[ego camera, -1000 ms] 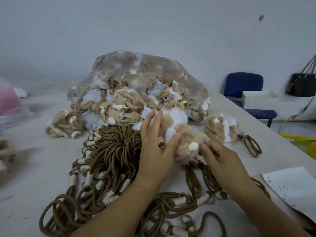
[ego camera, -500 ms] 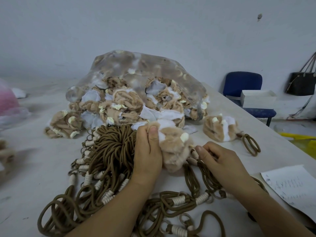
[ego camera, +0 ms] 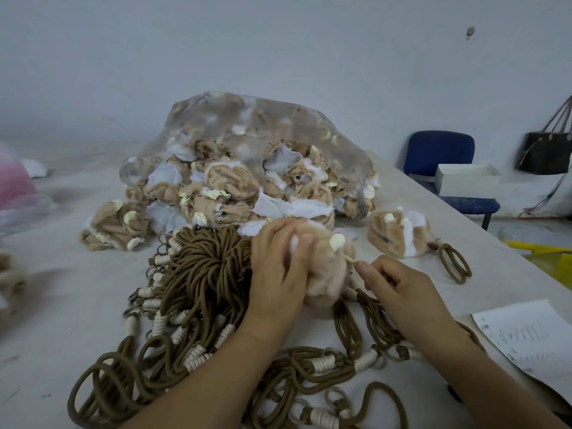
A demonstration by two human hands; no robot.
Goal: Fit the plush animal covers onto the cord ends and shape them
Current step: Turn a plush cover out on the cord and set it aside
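A beige plush cover (ego camera: 326, 274) with a cream ear sits at the middle of the table, and my left hand (ego camera: 278, 270) grips it from the left. My right hand (ego camera: 399, 289) pinches a thin pale stick (ego camera: 350, 258) whose tip touches the cover's right side. Brown cords (ego camera: 198, 274) with white wrapped ends lie in a heap under and around both hands. A fitted plush animal (ego camera: 399, 232) with a cord loop lies to the right.
A clear plastic bag (ego camera: 247, 150) full of beige and white covers stands behind the cords. A paper sheet (ego camera: 529, 339) lies at the right table edge. A blue chair (ego camera: 439, 156) with a white box, a dark bag (ego camera: 544, 153) and pink material (ego camera: 15, 187) surround the table.
My left hand has closed tighter around the cover and turned it. My right hand has risen from the cords and now brings a thin stick against the cover.
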